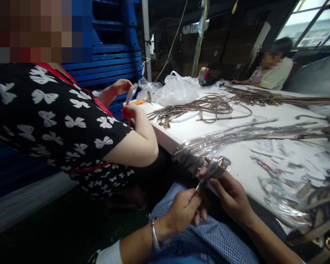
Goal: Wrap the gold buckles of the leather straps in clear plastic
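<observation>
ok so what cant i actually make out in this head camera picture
All in the head view:
- Lower end of the wrapped strap: hidden by the left hand.
- Full extent of the strap pile at lower right: cut off by the right edge.
- Exact type of the pink-handled tool: too small and blurred.

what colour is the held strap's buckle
Gold-coloured; the buckle shows best in the head view.

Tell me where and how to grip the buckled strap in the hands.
Probably best to pinch the strap below its buckle, coming from the near side, thumb on top, as the left hand does. That slim end points back toward the person; the bulkier buckle end points away.
</observation>
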### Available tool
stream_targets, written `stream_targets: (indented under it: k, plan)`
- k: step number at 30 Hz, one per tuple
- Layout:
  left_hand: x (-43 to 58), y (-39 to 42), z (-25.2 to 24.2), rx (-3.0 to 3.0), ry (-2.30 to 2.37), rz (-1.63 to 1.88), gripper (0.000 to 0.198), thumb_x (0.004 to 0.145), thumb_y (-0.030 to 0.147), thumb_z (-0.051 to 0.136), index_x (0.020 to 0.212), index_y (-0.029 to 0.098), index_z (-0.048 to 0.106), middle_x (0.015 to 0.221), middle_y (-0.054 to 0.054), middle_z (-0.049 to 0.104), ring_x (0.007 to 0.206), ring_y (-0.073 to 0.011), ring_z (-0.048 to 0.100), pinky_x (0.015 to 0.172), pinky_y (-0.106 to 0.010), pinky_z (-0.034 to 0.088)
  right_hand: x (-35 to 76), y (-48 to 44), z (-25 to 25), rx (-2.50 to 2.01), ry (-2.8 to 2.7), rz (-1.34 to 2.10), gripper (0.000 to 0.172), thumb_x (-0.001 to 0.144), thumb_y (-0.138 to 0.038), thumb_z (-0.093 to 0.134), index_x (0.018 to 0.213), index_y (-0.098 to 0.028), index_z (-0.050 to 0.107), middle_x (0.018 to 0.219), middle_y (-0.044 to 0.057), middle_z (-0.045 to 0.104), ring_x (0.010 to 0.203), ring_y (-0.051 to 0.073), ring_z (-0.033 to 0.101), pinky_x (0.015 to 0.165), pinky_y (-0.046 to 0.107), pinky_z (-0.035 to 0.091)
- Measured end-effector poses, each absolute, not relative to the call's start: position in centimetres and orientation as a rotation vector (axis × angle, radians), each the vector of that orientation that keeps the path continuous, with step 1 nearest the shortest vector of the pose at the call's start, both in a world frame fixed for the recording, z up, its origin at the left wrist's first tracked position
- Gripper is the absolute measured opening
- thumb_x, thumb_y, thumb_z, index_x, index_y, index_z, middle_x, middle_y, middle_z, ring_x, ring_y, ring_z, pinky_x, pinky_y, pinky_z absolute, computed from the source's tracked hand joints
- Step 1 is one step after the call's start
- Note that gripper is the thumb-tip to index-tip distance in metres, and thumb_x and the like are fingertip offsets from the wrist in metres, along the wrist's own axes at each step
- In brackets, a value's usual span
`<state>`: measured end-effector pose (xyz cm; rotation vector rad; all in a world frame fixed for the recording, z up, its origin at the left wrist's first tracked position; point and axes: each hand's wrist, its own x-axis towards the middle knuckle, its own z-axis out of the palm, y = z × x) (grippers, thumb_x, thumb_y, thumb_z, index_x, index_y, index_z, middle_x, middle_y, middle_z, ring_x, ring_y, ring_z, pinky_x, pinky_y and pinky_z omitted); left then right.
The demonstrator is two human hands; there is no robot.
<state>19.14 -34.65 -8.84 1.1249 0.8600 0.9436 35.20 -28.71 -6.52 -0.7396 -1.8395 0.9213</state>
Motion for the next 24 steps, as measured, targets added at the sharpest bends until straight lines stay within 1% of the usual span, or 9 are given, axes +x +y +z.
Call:
stream_targets:
  k: [3, 6, 8, 10, 15, 17, 19, 21, 24]
  plan:
    - [18.7, -34.6, -7.9, 0.942, 0.742, 0.902, 0.043, 0.090, 0.054, 0.047, 0.086, 0.012, 0.056, 0.062, -0.003, 0.063, 0.038, -0.0060, 0.050, 0.038, -0.015, 0.035, 35.2, -28.5, -7.8, -0.674, -2.058, 0.699, 0.035, 0.095, -0.017, 0.048, 0.128, -0.026, 0.054, 0.120, 0.008, 0.065, 0.115, 0.022, 0.060, 0.103, 0.034, 0.045]
    - [18.3, -34.5, -7.1, 0.827, 0.680, 0.860, 0.041, 0.086, 0.051, 0.052, 0.083, 0.011, 0.057, 0.060, -0.005, 0.064, 0.038, -0.0080, 0.055, 0.038, -0.015, 0.039, 35.4, -28.7, -8.6, -0.623, -2.198, 0.633, 0.047, 0.095, -0.016, 0.046, 0.140, -0.025, 0.041, 0.131, 0.010, 0.059, 0.116, 0.021, 0.060, 0.100, 0.030, 0.048]
    - [17.9, -34.3, -6.7, 0.772, 0.681, 0.833, 0.038, 0.084, 0.047, 0.054, 0.081, 0.009, 0.059, 0.058, -0.007, 0.065, 0.038, -0.0097, 0.057, 0.037, -0.015, 0.040, 35.7, -28.9, -8.7, -0.628, -2.258, 0.622, 0.049, 0.095, -0.017, 0.045, 0.143, -0.025, 0.037, 0.133, 0.011, 0.058, 0.115, 0.022, 0.061, 0.098, 0.030, 0.049]
    - [17.7, -34.1, -6.5, 0.708, 0.696, 0.813, 0.036, 0.082, 0.042, 0.053, 0.078, 0.007, 0.061, 0.057, -0.008, 0.066, 0.038, -0.0107, 0.058, 0.036, -0.015, 0.041, 36.1, -29.2, -8.4, -0.630, -2.328, 0.606, 0.049, 0.096, -0.019, 0.043, 0.144, -0.023, 0.036, 0.131, 0.012, 0.059, 0.113, 0.022, 0.062, 0.098, 0.032, 0.050]
    - [17.3, -33.5, -6.6, 0.652, 0.730, 0.717, 0.032, 0.083, 0.031, 0.047, 0.073, 0.006, 0.063, 0.056, -0.010, 0.066, 0.037, -0.0118, 0.060, 0.031, -0.013, 0.038, 37.0, -29.6, -7.4, -0.619, -2.483, 0.605, 0.054, 0.094, -0.018, 0.046, 0.146, -0.018, 0.032, 0.133, 0.016, 0.058, 0.120, 0.024, 0.058, 0.101, 0.035, 0.048]
    - [17.3, -33.3, -6.6, 0.655, 0.731, 0.667, 0.033, 0.084, 0.028, 0.044, 0.072, 0.005, 0.064, 0.058, -0.011, 0.067, 0.038, -0.0117, 0.061, 0.031, -0.013, 0.038, 37.2, -29.7, -7.7, -0.574, -2.491, 0.605, 0.059, 0.090, -0.018, 0.051, 0.146, -0.016, 0.034, 0.132, 0.017, 0.059, 0.119, 0.025, 0.059, 0.101, 0.035, 0.049]
    - [17.3, -33.1, -6.5, 0.643, 0.717, 0.638, 0.037, 0.086, 0.028, 0.041, 0.074, 0.004, 0.066, 0.060, -0.011, 0.067, 0.039, -0.0117, 0.061, 0.031, -0.013, 0.038, 37.4, -29.8, -8.4, -0.556, -2.443, 0.619, 0.059, 0.087, -0.017, 0.055, 0.143, -0.017, 0.039, 0.129, 0.017, 0.061, 0.118, 0.026, 0.060, 0.099, 0.036, 0.049]
    - [17.2, -33.0, -6.1, 0.634, 0.693, 0.636, 0.045, 0.090, 0.035, 0.036, 0.078, 0.004, 0.066, 0.063, -0.012, 0.068, 0.040, -0.0121, 0.062, 0.031, -0.014, 0.039, 37.4, -29.9, -9.3, -0.628, -2.326, 0.730, 0.051, 0.088, -0.018, 0.056, 0.138, -0.020, 0.047, 0.127, 0.014, 0.063, 0.116, 0.027, 0.061, 0.099, 0.037, 0.049]
    - [17.2, -32.8, -5.5, 0.735, 0.710, 0.734, 0.056, 0.094, 0.049, 0.032, 0.081, 0.006, 0.066, 0.066, -0.012, 0.068, 0.043, -0.0123, 0.063, 0.035, -0.015, 0.042, 36.7, -30.5, -10.5, -0.841, -1.932, 1.135, 0.036, 0.091, -0.025, 0.058, 0.126, -0.024, 0.060, 0.125, 0.010, 0.066, 0.113, 0.028, 0.063, 0.099, 0.040, 0.048]
